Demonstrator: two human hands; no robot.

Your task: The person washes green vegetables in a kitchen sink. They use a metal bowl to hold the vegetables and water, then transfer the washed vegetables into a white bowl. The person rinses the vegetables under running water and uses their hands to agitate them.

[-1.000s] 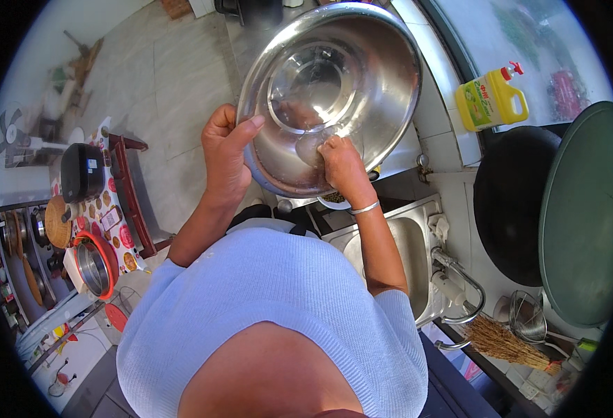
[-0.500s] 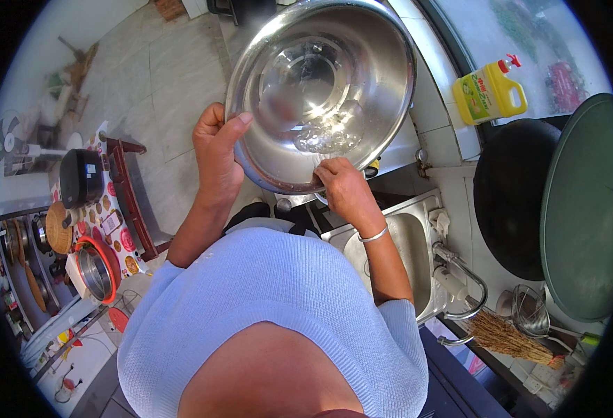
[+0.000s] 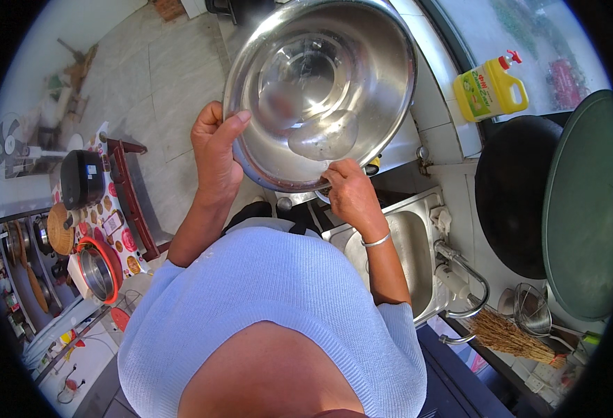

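From the head camera, looking straight down over a pale blue knitted top, a person holds a large steel basin [image 3: 320, 90] up in front of them, tilted so its shiny inside faces the camera, with a little water pooled low in the bowl. The left hand [image 3: 216, 157] is clenched on the basin's left rim, thumb hooked over the edge into the bowl and fingers behind it. The right hand [image 3: 351, 195], a silver bangle [image 3: 376, 242] on its wrist, grips the lower rim, fingertips curled over the edge. The basin sits above a steel sink [image 3: 418, 258], whose tap [image 3: 463, 275] curves at its right side. On the ledge to the right stands a yellow detergent bottle [image 3: 491, 90] with a red cap. Further right, a dark wok [image 3: 519, 195] lies next to a big green lid [image 3: 585, 209]. A straw brush [image 3: 508, 334] lies near the tap
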